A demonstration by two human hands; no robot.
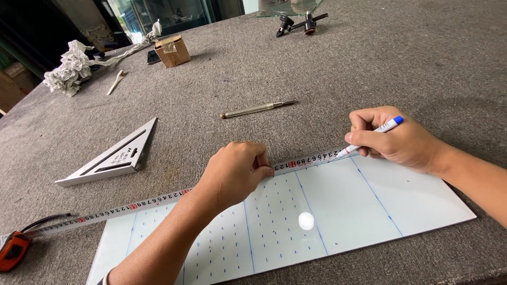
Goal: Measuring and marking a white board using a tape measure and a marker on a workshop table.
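A white glass sheet (369, 211) with blue lines and small blue dashes lies flat on the grey carpeted table (369, 68). A tape measure blade (132, 207) runs along its far edge, from an orange case (13, 250) at the lower left. My left hand (235, 171) pinches the blade against the sheet's edge. Holding a blue-capped marker (377, 132), my right hand (393, 138) has its tip touching the sheet's far edge by the tape.
A metal triangular square (113, 155) lies left of the sheet. A slim glass cutter (256, 109) lies beyond the hands. Further back are a small cardboard box (171, 51), crumpled paper (68, 68) and a black circle cutter (301, 24).
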